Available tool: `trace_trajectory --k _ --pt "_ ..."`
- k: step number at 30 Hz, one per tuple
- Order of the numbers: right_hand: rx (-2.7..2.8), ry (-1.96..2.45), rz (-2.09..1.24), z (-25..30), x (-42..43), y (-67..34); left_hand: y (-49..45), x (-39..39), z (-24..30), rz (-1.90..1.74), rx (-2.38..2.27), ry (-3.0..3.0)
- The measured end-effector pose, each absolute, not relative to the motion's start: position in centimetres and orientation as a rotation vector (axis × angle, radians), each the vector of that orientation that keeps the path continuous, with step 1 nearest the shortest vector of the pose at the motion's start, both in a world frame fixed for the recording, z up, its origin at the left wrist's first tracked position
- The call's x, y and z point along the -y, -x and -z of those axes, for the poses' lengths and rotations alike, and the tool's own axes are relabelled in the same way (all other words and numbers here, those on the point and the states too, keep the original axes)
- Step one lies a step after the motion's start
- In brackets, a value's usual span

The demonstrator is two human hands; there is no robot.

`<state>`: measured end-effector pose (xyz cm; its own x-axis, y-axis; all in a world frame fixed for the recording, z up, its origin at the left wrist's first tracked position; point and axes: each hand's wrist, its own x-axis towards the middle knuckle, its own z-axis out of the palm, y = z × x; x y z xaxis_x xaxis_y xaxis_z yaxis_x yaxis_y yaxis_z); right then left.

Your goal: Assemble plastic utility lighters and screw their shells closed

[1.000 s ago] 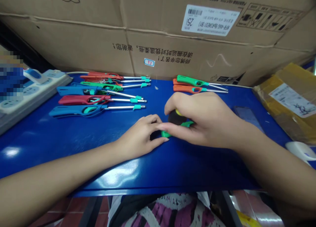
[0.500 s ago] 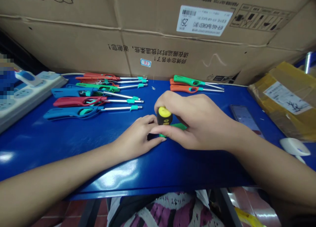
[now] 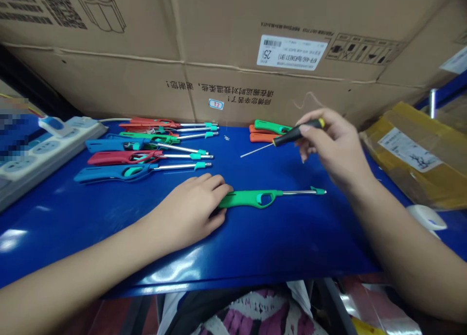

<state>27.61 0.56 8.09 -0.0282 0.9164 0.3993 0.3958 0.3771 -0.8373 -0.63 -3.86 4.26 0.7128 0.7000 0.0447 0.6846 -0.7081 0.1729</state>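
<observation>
A green long-necked lighter (image 3: 248, 198) lies on the blue table, its metal tube pointing right. My left hand (image 3: 199, 206) grips the left end of its handle, hiding that end under the fingers. Raised above the table to the right, my right hand (image 3: 328, 140) holds a screwdriver (image 3: 292, 136) with a black and yellow handle. The thin shaft points down and left, apart from the lighter. Behind the screwdriver, a green lighter (image 3: 268, 126) and orange lighters (image 3: 260, 137) lie partly covered by it and my hand.
Several red, green and blue lighters (image 3: 120, 172) lie in a group at the left. A white power strip (image 3: 47, 148) stands beyond them. A large cardboard box (image 3: 226, 48) walls off the back. At the right are a taped carton (image 3: 404, 155) and a white mouse-like object (image 3: 426, 217).
My right hand has lifted the screwdriver off the green lighter and moved it up and right, tilting it from upright. My left hand now grips the lighter's handle end, slightly further left.
</observation>
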Motion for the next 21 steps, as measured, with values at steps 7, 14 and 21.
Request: trace_trajectory --k 7,14,21 --pt "2.085 1.364 -0.658 -3.6 -2.6 -31.8 0.0 2.9 -2.2 -0.381 -0.995 -2.737" --pt "2.386 1.347 -0.32 -2.1 -3.1 -31.9 0.0 2.3 -1.1 -0.494 -0.926 -2.657" --pt "2.357 1.344 -0.157 -3.3 -2.5 -32.1 0.3 1.7 -1.2 -0.459 -0.885 -2.63"
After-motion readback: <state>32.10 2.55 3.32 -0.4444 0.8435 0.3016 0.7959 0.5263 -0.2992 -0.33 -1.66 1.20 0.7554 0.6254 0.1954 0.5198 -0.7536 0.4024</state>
